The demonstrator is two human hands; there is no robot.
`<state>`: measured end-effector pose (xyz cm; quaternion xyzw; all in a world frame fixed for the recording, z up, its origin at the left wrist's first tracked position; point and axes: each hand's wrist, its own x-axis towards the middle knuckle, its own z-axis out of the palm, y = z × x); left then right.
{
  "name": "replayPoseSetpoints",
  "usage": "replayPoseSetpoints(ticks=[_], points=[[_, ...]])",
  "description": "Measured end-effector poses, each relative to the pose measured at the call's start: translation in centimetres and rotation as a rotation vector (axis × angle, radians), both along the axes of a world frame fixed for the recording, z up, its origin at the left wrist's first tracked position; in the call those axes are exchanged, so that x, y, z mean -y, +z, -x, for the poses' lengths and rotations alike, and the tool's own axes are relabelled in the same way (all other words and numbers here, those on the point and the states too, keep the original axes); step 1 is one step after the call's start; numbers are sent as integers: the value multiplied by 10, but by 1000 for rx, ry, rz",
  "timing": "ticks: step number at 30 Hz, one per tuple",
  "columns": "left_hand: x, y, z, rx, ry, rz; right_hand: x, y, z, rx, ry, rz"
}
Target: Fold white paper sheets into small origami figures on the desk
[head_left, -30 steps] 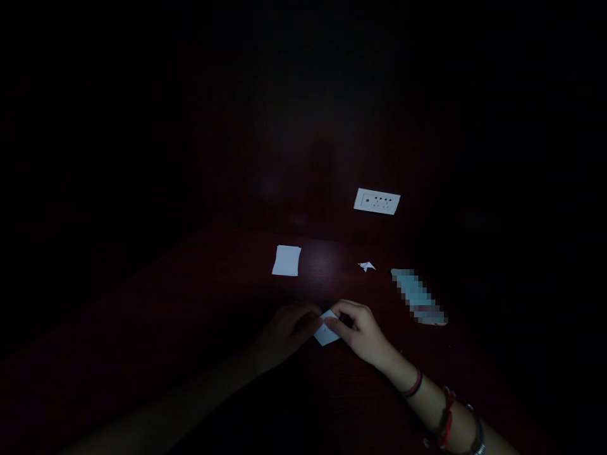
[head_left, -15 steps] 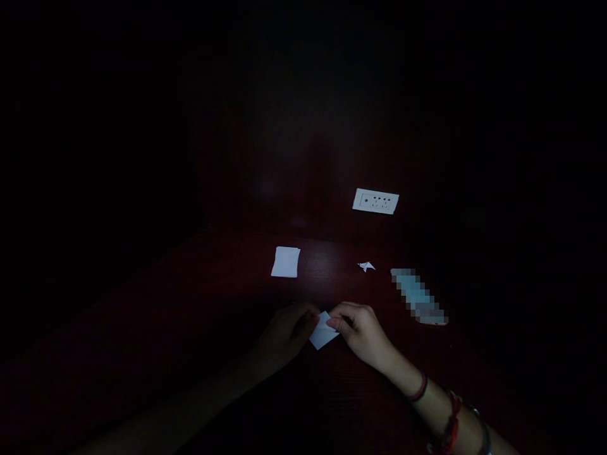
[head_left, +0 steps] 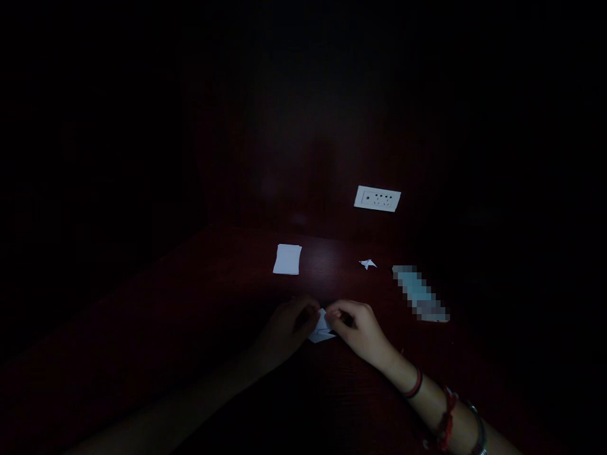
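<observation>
A small white sheet of paper [head_left: 323, 328], partly folded, lies between my two hands near the front of the dark red table. My left hand [head_left: 291, 325], in shadow, pinches its left side with thumb and forefinger. On the opposite side my right hand [head_left: 356, 325] pinches the paper, thumb and forefinger close together. Fingers cover the paper's left and right edges. Beyond my right hand sits a small folded white paper figure [head_left: 367, 264] with pointed ends. A stack of white paper squares [head_left: 287, 260] rests farther back, left of it.
A phone [head_left: 420, 294] with a blurred screen lies to the right. On the back panel is a white power socket [head_left: 377, 198]. The dark red tabletop [head_left: 227, 272] fades into darkness at both sides.
The near part of the paper looks shorter now, with a fold line and a raised flap showing. Both hands keep their pinch, with little movement. The view has shifted slightly.
</observation>
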<state>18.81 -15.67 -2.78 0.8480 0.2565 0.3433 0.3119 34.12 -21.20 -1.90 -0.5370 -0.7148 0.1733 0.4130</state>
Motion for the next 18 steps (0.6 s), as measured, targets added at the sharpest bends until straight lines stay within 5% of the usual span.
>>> replayPoseSetpoints(ticks=[6,18], points=[[1,3,0,12,-30,-63,2,3,2,57,2,-35],[-10,5,5,131,128,-31,-1,7,-19,87,-90,-70]])
